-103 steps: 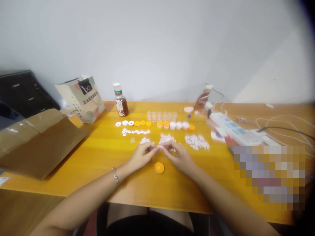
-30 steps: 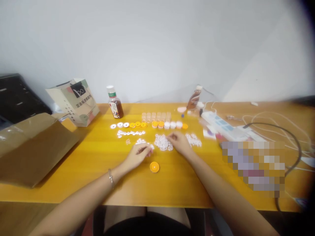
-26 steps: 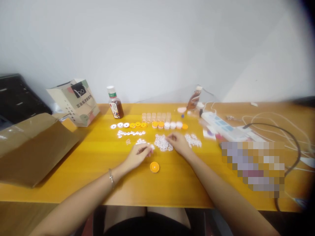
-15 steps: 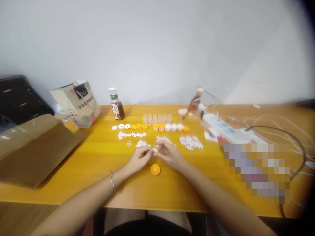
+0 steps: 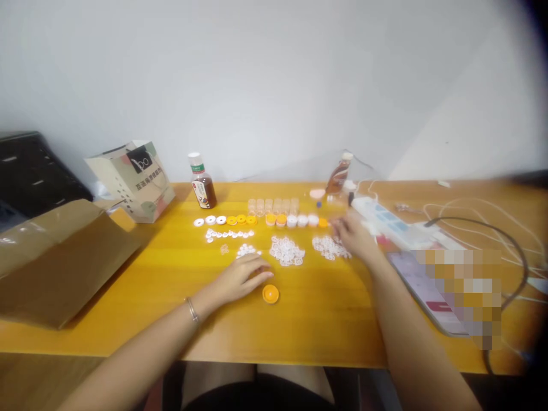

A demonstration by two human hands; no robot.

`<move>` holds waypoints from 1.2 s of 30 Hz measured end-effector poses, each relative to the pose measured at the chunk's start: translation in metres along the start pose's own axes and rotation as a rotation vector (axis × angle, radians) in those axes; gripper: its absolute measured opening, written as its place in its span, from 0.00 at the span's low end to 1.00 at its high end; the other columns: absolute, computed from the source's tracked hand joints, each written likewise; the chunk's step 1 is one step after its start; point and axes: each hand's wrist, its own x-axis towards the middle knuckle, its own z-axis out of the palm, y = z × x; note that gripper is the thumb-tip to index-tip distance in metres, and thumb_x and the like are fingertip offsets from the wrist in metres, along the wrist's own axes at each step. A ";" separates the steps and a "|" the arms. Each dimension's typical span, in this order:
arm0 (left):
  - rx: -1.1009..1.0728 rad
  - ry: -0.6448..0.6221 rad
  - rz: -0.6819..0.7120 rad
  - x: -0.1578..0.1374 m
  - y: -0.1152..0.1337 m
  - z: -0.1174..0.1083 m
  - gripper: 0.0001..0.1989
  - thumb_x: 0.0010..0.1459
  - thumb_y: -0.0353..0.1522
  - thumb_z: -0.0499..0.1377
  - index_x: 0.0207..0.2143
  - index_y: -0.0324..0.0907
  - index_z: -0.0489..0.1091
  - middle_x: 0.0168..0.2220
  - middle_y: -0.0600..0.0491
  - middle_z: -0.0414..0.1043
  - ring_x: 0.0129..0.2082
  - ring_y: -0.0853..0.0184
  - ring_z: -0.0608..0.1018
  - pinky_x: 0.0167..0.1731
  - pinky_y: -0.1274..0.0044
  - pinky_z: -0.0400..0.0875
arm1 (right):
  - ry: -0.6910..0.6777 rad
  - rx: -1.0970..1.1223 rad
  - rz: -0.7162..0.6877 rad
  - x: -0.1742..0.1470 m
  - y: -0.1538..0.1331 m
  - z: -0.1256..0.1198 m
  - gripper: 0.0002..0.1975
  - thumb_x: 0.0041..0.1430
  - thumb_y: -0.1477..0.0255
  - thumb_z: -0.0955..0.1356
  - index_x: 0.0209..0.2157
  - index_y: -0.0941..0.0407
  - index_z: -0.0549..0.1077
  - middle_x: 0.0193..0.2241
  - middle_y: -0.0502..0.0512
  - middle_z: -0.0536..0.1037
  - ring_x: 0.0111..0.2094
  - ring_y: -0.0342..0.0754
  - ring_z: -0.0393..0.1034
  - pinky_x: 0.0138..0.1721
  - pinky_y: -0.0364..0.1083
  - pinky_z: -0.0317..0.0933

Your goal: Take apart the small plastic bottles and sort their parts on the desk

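My left hand [image 5: 245,278] rests over the table with thumb and fingers stretched out and apart, nothing seen between them. Just right of its thumb lies a round orange cap-like piece [image 5: 270,294], hollow side up. Behind its fingers sits a small heap of white pieces [image 5: 247,250]. My right hand [image 5: 354,235] is blurred by motion, above the edge of the right pile of small white pieces [image 5: 329,248] and near the orange cap [image 5: 322,223] ending a row of caps. Its fingertips are too smeared to show any hold. Between the hands is another pile of white pieces [image 5: 286,251].
Orange and white rings [image 5: 232,221] and clear cylinders [image 5: 269,206] stand in rows behind. Two bottles, one left [image 5: 202,182] and one right [image 5: 339,174], stand further back. A paper bag [image 5: 143,182] and cardboard box [image 5: 64,260] are left; a power strip [image 5: 381,220], cables and a tablet-like device [image 5: 423,291] right.
My hands were together above the orange piece over a small white piece. My right hand has moved away right and back; my left hand has spread its fingers and come slightly nearer.
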 end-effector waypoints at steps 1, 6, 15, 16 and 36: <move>0.037 -0.035 0.030 -0.001 0.000 -0.003 0.14 0.60 0.40 0.50 0.41 0.41 0.69 0.37 0.49 0.70 0.37 0.65 0.71 0.40 0.73 0.64 | 0.010 -0.036 0.062 0.006 0.010 -0.008 0.03 0.53 0.71 0.61 0.29 0.55 0.65 0.18 0.48 0.69 0.20 0.44 0.63 0.23 0.42 0.55; 0.069 -0.203 0.123 -0.002 -0.001 -0.008 0.21 0.53 0.45 0.56 0.47 0.44 0.65 0.42 0.49 0.68 0.41 0.62 0.70 0.42 0.72 0.64 | -0.146 -0.122 0.210 0.017 0.045 -0.022 0.06 0.48 0.72 0.66 0.21 0.55 0.64 0.15 0.48 0.70 0.20 0.44 0.65 0.24 0.42 0.57; 0.044 -0.244 0.165 -0.002 -0.007 -0.002 0.24 0.44 0.42 0.63 0.44 0.43 0.66 0.41 0.50 0.68 0.40 0.63 0.71 0.41 0.73 0.63 | -0.254 -0.096 0.179 0.016 0.052 -0.013 0.08 0.48 0.67 0.67 0.20 0.56 0.68 0.13 0.48 0.70 0.18 0.44 0.64 0.23 0.42 0.58; 0.044 -0.248 0.163 -0.002 -0.006 -0.002 0.22 0.45 0.41 0.63 0.43 0.43 0.67 0.40 0.50 0.68 0.40 0.63 0.71 0.40 0.74 0.63 | -0.269 -0.089 0.178 0.015 0.053 -0.013 0.09 0.48 0.67 0.67 0.20 0.56 0.68 0.13 0.48 0.69 0.18 0.43 0.64 0.22 0.42 0.57; 0.058 -0.211 0.116 0.000 -0.007 0.008 0.15 0.48 0.40 0.61 0.37 0.42 0.67 0.35 0.52 0.66 0.34 0.66 0.69 0.35 0.77 0.63 | -0.642 0.004 -0.361 -0.046 -0.040 0.028 0.14 0.47 0.59 0.68 0.26 0.55 0.67 0.19 0.46 0.67 0.21 0.41 0.59 0.20 0.40 0.51</move>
